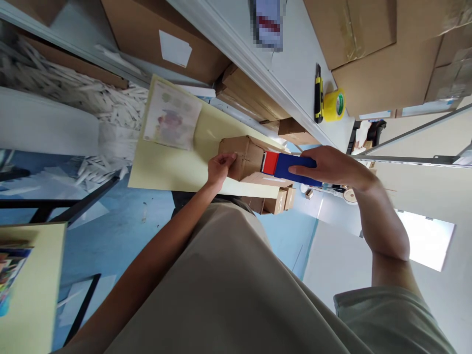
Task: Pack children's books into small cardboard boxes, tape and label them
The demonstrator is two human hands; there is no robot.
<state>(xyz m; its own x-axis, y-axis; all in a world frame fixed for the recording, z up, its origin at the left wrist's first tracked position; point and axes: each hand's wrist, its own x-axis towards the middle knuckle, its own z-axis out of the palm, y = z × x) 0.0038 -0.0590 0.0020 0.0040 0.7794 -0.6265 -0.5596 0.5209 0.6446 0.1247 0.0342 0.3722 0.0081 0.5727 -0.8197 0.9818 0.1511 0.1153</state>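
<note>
A small brown cardboard box (241,152) sits on the pale yellow tabletop (165,169) in front of me. My left hand (220,169) is closed at the box's left end, thumb and fingers pinched against its edge. Whether it also pinches anything thin there is too small to tell. With my right hand (319,167) I grip a flat blue-and-red object (295,167) from its right end, thumb on the near face. Its red end has a white, toothed-looking edge and lies against the box's upper side. My fingers hide its far end.
Beyond the table runs a white shelf (295,64) bearing a yellow-and-black box cutter (318,96), a yellow tape roll (334,104) and large cartons (383,59). A printed sheet (173,115) lies on the tabletop's left. Shredded paper (121,108) fills the far left; more boxes (275,202) stand below.
</note>
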